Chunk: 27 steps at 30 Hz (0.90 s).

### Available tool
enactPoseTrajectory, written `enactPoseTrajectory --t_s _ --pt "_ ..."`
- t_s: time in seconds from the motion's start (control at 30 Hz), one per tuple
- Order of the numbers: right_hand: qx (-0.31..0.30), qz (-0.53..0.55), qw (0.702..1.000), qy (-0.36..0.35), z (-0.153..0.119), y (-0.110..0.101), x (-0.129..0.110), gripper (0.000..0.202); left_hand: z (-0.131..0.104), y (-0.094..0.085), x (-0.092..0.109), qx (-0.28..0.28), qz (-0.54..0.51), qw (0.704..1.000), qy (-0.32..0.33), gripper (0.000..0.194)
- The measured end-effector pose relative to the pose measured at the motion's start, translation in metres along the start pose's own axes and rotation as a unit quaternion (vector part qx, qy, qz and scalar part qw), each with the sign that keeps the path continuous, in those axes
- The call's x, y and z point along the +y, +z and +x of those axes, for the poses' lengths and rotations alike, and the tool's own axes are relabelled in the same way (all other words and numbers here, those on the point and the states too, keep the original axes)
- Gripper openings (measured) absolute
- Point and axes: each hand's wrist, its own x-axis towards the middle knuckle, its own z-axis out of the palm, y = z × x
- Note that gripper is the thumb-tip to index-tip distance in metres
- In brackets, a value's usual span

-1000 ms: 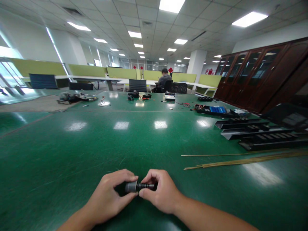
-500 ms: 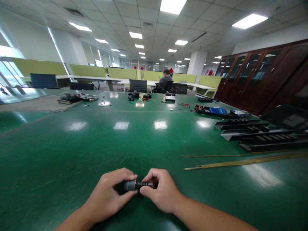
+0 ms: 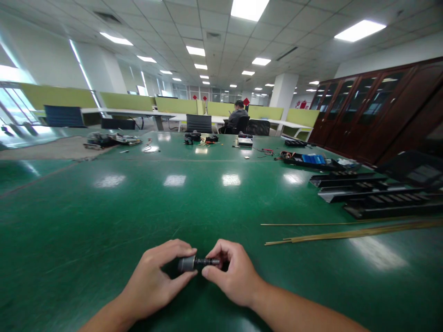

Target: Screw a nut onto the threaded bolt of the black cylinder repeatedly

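One join looks made, work midway in my judgement, remainder unreadable on my feed: lower centre of frame, over glossy green table (image 3: pixel 138 207), left hand (image 3: pixel 157 276), thumb opposite forefinger, pinches the smooth grey cylinder (image 3: pixel 187 263), right hand (image 3: pixel 237 272) likewise the slim, dark, ribbed, metallic-looking shaft (image 3: pixel 206 262) in line with it.

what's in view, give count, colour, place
Shafted part: one, grey and black, centre foreground
Table: one, green, foreground
Rods: several, golden, right
Channel pieces: three, black, right
Open case: one, black, far right
Loose parts: several, mostly dark, farther back
Person: one, grey top, seated beyond
Chairs: several, dark, background
Desks: several, white, background
Dividers: several, lime, background
Cabinets: several, brown, right wall
Ceiling lights: many, white, overhead
Left hand: one, bare, around grey end
Right hand: one, bare, at shaft
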Motion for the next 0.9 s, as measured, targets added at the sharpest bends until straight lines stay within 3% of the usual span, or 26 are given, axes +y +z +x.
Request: enactPoseTrajectory --t_s 0.57,0.9 --pt "0.025 0.005 1.000 0.007 -0.0008 -0.0005 -0.0007 0.014 -0.0020 -0.0009 -0.0067 0.004 0.004 1.000 -0.015 0.034" --pt "0.031 0.071 0.996 0.040 0.0034 0.0000 0.0037 0.017 -0.0041 -0.0009 -0.0098 0.010 0.013 1.000 -0.023 0.035"
